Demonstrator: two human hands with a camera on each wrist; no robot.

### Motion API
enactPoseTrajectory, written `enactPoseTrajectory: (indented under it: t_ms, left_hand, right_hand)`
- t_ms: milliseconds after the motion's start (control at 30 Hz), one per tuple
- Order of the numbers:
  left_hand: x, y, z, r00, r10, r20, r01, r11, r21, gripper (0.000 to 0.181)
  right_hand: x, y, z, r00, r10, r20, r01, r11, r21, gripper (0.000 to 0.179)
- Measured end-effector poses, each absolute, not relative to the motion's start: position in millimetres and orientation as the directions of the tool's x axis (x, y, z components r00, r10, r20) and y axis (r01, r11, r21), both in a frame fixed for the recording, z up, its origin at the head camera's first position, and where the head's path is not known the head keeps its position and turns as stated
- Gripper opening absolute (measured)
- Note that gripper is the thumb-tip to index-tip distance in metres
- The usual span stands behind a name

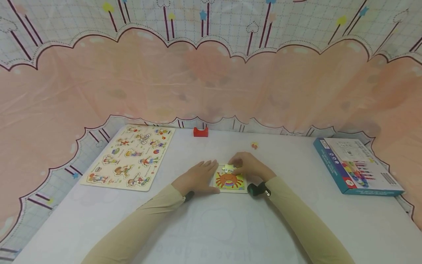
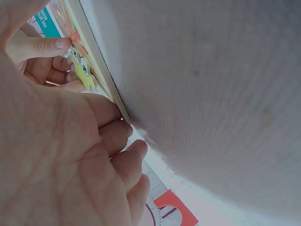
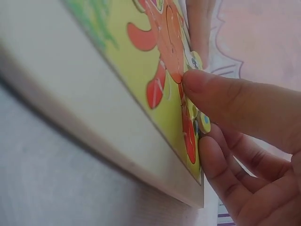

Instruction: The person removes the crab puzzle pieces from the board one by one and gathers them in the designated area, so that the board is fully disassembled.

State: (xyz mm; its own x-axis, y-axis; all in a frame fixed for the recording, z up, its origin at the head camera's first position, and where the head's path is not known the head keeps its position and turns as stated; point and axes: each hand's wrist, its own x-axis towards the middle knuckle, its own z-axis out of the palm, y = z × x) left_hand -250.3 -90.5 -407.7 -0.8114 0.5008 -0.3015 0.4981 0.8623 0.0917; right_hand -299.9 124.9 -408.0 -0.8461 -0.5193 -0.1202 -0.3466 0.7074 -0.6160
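A small square wooden puzzle (image 1: 230,182) with a red-orange crab picture lies flat on the white table, between both hands. My right hand (image 1: 251,165) pinches a yellow puzzle piece (image 1: 227,167) between thumb and fingers, over the top part of the picture. The piece (image 2: 83,70) shows cartoon eyes in the left wrist view, and its edge (image 3: 205,122) is tilted up off the board in the right wrist view. My left hand (image 1: 197,177) rests at the puzzle's left side, fingers extended and touching its edge, thumb near the bottom corner.
Behind the right hand lies a small loose orange-and-yellow piece (image 1: 254,146). A red notched block (image 1: 200,132) stands near the table's back edge. To the left is a large picture board (image 1: 132,165); on the right lies a teal-sided box (image 1: 357,167).
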Motion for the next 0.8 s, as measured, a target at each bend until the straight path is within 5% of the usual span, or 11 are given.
enactPoseTrajectory:
  t_ms: [800]
  left_hand:
    - [-249.6, -91.4, -408.7, -0.808, 0.516, -0.286, 0.515, 0.853, 0.085, 0.094]
  right_hand:
    - [-301.0, 128.3, -408.9, -0.84, -0.536, -0.086, -0.372, 0.684, -0.628, 0.034]
